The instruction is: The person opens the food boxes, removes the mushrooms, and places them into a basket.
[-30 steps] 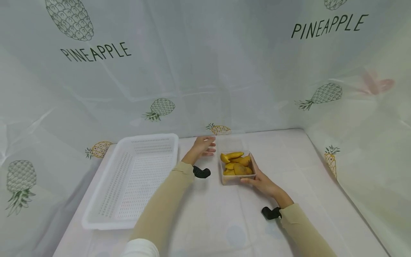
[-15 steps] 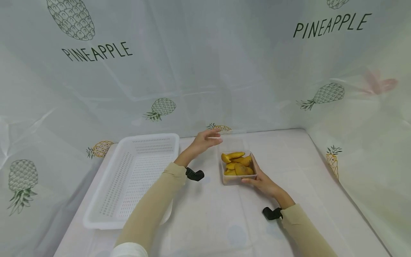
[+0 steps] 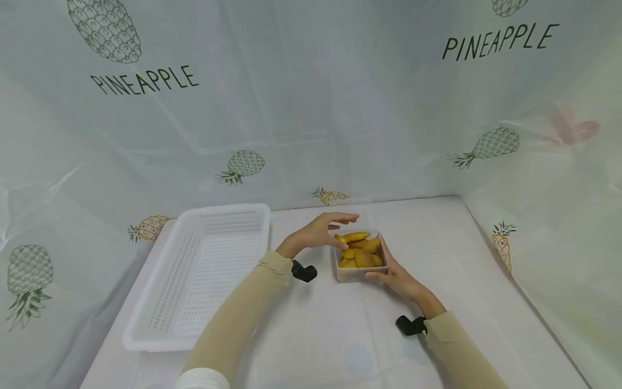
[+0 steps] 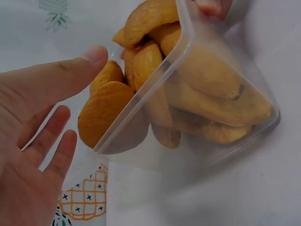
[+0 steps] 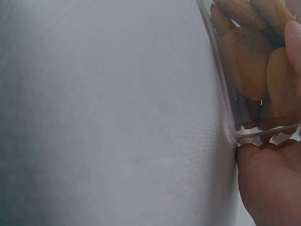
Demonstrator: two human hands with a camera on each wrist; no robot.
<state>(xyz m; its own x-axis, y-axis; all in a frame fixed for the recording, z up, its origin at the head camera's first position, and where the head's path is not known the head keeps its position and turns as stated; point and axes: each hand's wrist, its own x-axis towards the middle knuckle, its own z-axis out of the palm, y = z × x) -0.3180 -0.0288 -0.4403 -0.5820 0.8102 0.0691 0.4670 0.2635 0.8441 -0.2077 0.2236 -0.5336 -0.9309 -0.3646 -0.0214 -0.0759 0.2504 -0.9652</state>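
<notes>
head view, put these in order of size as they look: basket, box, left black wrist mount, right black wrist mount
Largest to smallest:
1. basket
2. box
3. left black wrist mount and right black wrist mount: they look alike, so I won't rank one above the other.

On my feed I see a clear, glossy plastic box point(image 3: 351, 275), smooth yellow pieces point(image 3: 363, 258), a plastic basket point(image 3: 209, 259) and matt cloth sleeves point(image 3: 245, 308).

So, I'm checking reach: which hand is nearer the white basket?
Left. The left hand is right of the basket; the right hand holds the box, farther right.
</notes>
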